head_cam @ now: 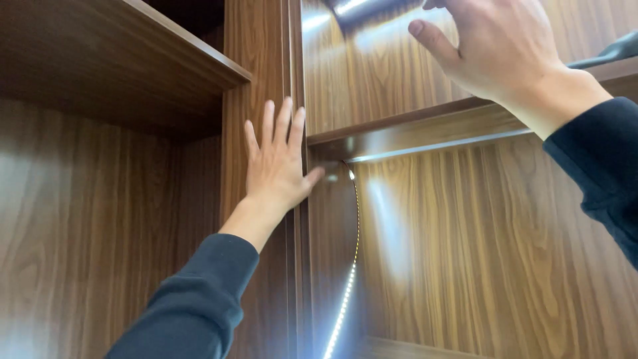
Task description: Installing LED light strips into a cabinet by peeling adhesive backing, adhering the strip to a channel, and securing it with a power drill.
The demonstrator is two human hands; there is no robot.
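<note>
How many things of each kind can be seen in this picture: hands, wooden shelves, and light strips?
Hands: 2, the left hand flat on the upright wooden panel, the right hand raised with fingers spread.
Wooden shelves: 2, the left shelf and the right shelf.
Light strips: 1, the light strip hanging loose under the right shelf.
Total: 5

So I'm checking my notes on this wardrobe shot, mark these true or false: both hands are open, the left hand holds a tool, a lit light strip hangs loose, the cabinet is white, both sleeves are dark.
1. Both hands are open. True: the left hand lies flat on the upright panel, and the right hand has spread fingers.
2. The left hand holds a tool. False: it holds nothing.
3. A lit light strip hangs loose. True.
4. The cabinet is white. False: brown wood grain.
5. Both sleeves are dark. True.
</note>
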